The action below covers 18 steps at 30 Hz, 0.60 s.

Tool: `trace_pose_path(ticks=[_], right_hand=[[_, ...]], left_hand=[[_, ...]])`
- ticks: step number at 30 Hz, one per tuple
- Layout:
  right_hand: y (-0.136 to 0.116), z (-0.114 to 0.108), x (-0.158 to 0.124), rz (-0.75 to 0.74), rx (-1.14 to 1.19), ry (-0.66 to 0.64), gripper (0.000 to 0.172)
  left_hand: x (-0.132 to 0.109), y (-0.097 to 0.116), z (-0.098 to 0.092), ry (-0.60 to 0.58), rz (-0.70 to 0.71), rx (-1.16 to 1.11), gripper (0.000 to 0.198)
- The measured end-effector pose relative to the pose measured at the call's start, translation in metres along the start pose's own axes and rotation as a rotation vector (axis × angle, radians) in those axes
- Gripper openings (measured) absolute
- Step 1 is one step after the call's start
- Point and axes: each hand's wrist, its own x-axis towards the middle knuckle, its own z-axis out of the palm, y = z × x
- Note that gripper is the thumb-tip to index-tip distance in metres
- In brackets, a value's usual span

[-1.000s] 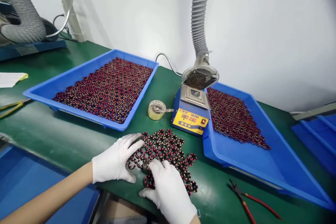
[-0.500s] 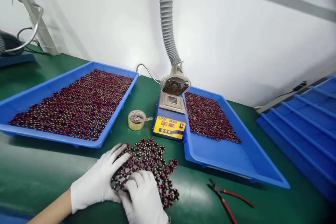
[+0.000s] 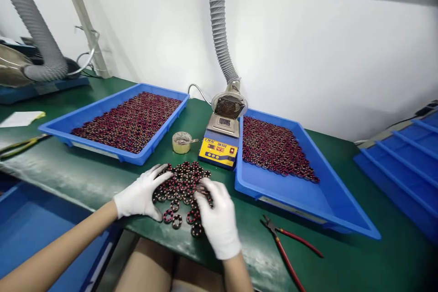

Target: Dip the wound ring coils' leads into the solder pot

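Note:
A loose cluster of small ring coils (image 3: 181,182), dark with red winding, lies on the green bench in front of me. My left hand (image 3: 141,194), in a white glove, rests flat against the cluster's left side with fingers spread. My right hand (image 3: 216,214), also gloved, lies over the cluster's right side, its fingertips curled onto the coils; whether they pinch one is hidden. A few single coils (image 3: 176,220) lie apart at the near edge.
A blue tray (image 3: 85,114) full of coils sits at the left, another blue tray (image 3: 308,196) at the right. Between them stand a yellow-fronted solder pot (image 3: 219,148) under a grey extraction hose (image 3: 219,23) and a small tin (image 3: 181,142). Red-handled cutters (image 3: 287,244) lie at the right.
My right hand has moved from the cluster's near edge to its right side. My left hand stays at the left side. The camera has pulled back and tilted.

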Motion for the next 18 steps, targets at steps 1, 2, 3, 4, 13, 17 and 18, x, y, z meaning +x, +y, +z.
trace_pose_path(ticks=[1,2,3,4,13,17,18], right_hand=[[0.011,-0.015,-0.007,0.042,-0.021,0.011,0.025],[0.024,-0.027,-0.015,0.120,-0.119,0.021,0.026],[0.037,-0.036,-0.024,0.209,-0.224,0.005,0.027],[0.050,-0.042,-0.032,0.277,-0.318,-0.018,0.028],[0.080,-0.024,-0.052,0.474,0.023,0.045,0.050],[0.084,-0.033,-0.057,0.615,0.055,0.151,0.050],[0.090,-0.035,-0.057,0.603,-0.011,0.116,0.048]], left_hand=[[0.001,0.000,-0.001,-0.013,0.001,0.005,0.121],[0.002,0.001,-0.002,-0.023,0.005,0.008,0.120],[0.004,0.001,-0.003,-0.030,0.013,0.008,0.119],[0.006,0.002,-0.002,-0.032,0.022,0.008,0.117],[0.001,0.016,0.013,0.171,-0.089,-0.066,0.083],[-0.079,-0.016,0.006,0.470,-0.518,0.069,0.051],[-0.106,-0.027,0.004,0.536,-0.644,0.125,0.047]])
